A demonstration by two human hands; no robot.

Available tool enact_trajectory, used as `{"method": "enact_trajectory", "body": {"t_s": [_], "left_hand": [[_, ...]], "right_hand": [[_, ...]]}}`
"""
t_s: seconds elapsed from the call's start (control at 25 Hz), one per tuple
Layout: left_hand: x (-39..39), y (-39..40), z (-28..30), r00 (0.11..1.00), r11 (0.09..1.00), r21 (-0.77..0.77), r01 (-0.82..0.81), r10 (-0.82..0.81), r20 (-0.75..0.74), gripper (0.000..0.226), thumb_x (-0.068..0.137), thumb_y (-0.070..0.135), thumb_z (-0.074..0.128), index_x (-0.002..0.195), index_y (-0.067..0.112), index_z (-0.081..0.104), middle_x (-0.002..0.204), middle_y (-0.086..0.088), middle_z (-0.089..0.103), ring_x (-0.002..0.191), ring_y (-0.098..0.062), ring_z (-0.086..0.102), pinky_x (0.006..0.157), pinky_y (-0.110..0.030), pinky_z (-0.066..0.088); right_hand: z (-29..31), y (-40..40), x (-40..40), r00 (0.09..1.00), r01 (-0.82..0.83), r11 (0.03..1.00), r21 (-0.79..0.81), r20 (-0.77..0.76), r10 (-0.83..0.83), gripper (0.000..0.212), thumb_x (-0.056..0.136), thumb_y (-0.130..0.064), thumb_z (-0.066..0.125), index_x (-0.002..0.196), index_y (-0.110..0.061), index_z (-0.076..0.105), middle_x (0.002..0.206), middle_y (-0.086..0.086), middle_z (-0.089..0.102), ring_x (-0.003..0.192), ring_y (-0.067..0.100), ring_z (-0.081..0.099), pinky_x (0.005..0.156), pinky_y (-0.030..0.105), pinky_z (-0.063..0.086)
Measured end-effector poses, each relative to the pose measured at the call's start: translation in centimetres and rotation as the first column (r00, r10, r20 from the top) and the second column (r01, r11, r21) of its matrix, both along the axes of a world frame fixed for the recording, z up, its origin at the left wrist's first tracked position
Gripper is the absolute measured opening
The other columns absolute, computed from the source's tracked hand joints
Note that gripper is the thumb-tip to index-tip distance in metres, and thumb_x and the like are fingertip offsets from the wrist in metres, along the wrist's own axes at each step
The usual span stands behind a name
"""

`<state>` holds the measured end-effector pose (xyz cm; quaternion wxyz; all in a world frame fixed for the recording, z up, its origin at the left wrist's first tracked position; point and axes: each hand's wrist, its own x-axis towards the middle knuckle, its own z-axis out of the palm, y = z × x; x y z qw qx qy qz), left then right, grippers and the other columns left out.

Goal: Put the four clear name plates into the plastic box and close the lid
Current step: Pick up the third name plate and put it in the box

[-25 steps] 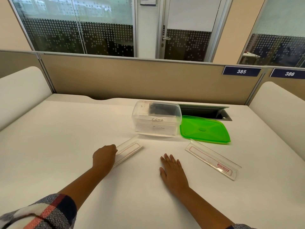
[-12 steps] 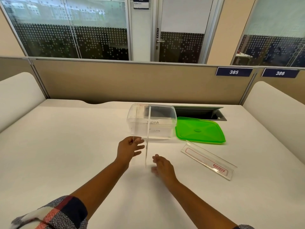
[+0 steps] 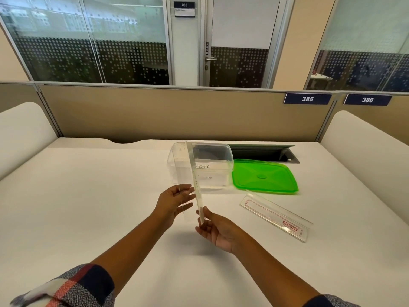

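A clear name plate [image 3: 195, 180] stands nearly upright in the air, edge-on to me, its top reaching in front of the clear plastic box [image 3: 212, 171]. My right hand [image 3: 215, 230] pinches its lower end. My left hand [image 3: 174, 201] is open against its left side, fingers spread. A second clear name plate [image 3: 276, 214] with a red outline lies flat on the table, right of my hands. The green lid [image 3: 264, 176] lies flat just right of the open box. The box's contents are hard to make out.
White desk [image 3: 88, 207] with a beige partition [image 3: 155, 114] behind it. A dark cable recess [image 3: 263, 152] is open behind the lid. Padded white dividers [image 3: 22, 134] flank both sides.
The left-hand name plate was lifted off the table and turned upright. My right hand left the table and took its lower end; both hands rose toward the box.
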<state>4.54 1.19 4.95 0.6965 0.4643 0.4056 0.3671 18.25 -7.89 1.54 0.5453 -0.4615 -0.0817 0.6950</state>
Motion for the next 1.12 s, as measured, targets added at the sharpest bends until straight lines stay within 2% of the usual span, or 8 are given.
{"method": "enact_trajectory", "body": {"t_s": [0.08, 0.2, 0.4, 0.52, 0.64, 0.72, 0.88, 1.12], "left_hand": [[-0.3, 0.3, 0.2, 1.000, 1.000, -0.024, -0.016, 0.015, -0.017, 0.016, 0.088, 0.003, 0.056, 0.099, 0.013, 0.061, 0.094, -0.006, 0.071, 0.089, -0.024, 0.068, 0.070, -0.036, 0.058], [-0.9, 1.3, 1.1, 0.986, 0.982, -0.101, -0.160, 0.164, 0.032, 0.013, 0.092, 0.008, 0.045, 0.096, 0.013, 0.056, 0.089, -0.007, 0.066, 0.080, -0.024, 0.065, 0.064, -0.037, 0.055], [-3.1, 3.0, 3.0, 0.957, 0.934, -0.235, -0.270, 0.287, 0.044, 0.028, 0.088, 0.000, 0.037, 0.079, 0.012, 0.060, 0.076, -0.007, 0.060, 0.067, -0.026, 0.061, 0.053, -0.034, 0.058], [-3.6, 3.3, 3.2, 0.946, 0.916, -0.295, -0.271, 0.311, 0.098, 0.021, 0.093, 0.002, 0.037, 0.092, 0.004, 0.057, 0.084, -0.011, 0.062, 0.074, -0.029, 0.062, 0.061, -0.041, 0.057], [-4.2, 3.7, 3.4, 0.928, 0.898, -0.318, -0.305, 0.355, 0.115, 0.029, 0.100, 0.024, 0.032, 0.108, 0.002, 0.049, 0.095, -0.013, 0.061, 0.090, -0.031, 0.060, 0.081, -0.042, 0.049], [-4.4, 4.0, 3.7, 0.943, 0.913, -0.258, -0.317, 0.333, 0.021, 0.033, 0.099, 0.028, 0.034, 0.105, 0.002, 0.053, 0.103, -0.013, 0.059, 0.095, -0.029, 0.058, 0.086, -0.041, 0.048], [-4.1, 3.9, 4.2, 0.939, 0.951, -0.057, -0.304, 0.289, -0.184, 0.018, 0.092, 0.018, 0.052, 0.097, 0.003, 0.062, 0.104, -0.016, 0.061, 0.093, -0.028, 0.058, 0.085, -0.037, 0.048], [-3.9, 4.3, 4.0, 0.930, 0.966, 0.051, -0.254, 0.258, -0.260, 0.013, 0.090, 0.014, 0.057, 0.095, 0.003, 0.063, 0.106, -0.013, 0.063, 0.097, -0.026, 0.058, 0.092, -0.040, 0.045]], "right_hand": [[-0.3, 0.0, 0.5, 0.999, 0.043, 0.999, 0.021, 0.027, -0.043, 0.025, 0.082, -0.015, 0.067, 0.099, 0.003, 0.063, 0.081, 0.012, 0.061, 0.070, 0.018, 0.061, 0.058, 0.029, 0.060], [0.1, 0.4, 1.8, 0.985, 0.022, 0.997, 0.072, 0.168, -0.034, 0.012, 0.084, -0.009, 0.064, 0.093, -0.002, 0.067, 0.083, 0.009, 0.070, 0.069, 0.015, 0.068, 0.058, 0.024, 0.059], [1.2, 1.2, 3.5, 0.935, 0.038, 0.987, 0.156, 0.342, -0.090, 0.023, 0.084, -0.002, 0.062, 0.107, 0.003, 0.062, 0.083, 0.005, 0.070, 0.072, 0.013, 0.068, 0.059, 0.018, 0.057], [1.6, 1.5, 4.2, 0.906, 0.079, 0.979, 0.190, 0.395, -0.150, 0.025, 0.083, 0.000, 0.063, 0.108, 0.001, 0.062, 0.089, 0.006, 0.067, 0.080, 0.016, 0.065, 0.065, 0.020, 0.058], [2.0, 1.6, 5.1, 0.864, 0.096, 0.975, 0.200, 0.469, -0.182, 0.028, 0.082, 0.002, 0.064, 0.110, 0.002, 0.061, 0.092, 0.007, 0.066, 0.086, 0.021, 0.063, 0.078, 0.029, 0.055], [2.3, 1.7, 5.8, 0.825, 0.092, 0.976, 0.200, 0.534, -0.187, 0.026, 0.082, 0.002, 0.064, 0.107, 0.002, 0.063, 0.095, 0.011, 0.065, 0.090, 0.023, 0.062, 0.082, 0.033, 0.053], [3.2, 2.1, 7.0, 0.720, 0.076, 0.968, 0.238, 0.659, -0.219, 0.025, 0.082, 0.003, 0.063, 0.107, 0.003, 0.064, 0.097, 0.014, 0.062, 0.090, 0.023, 0.058, 0.085, 0.035, 0.053], [4.2, 2.5, 8.6, 0.540, 0.043, 0.966, 0.256, 0.807, -0.238, 0.023, 0.082, -0.007, 0.067, 0.105, -0.003, 0.069, 0.095, 0.008, 0.068, 0.085, 0.019, 0.059, 0.076, 0.026, 0.053]]}}
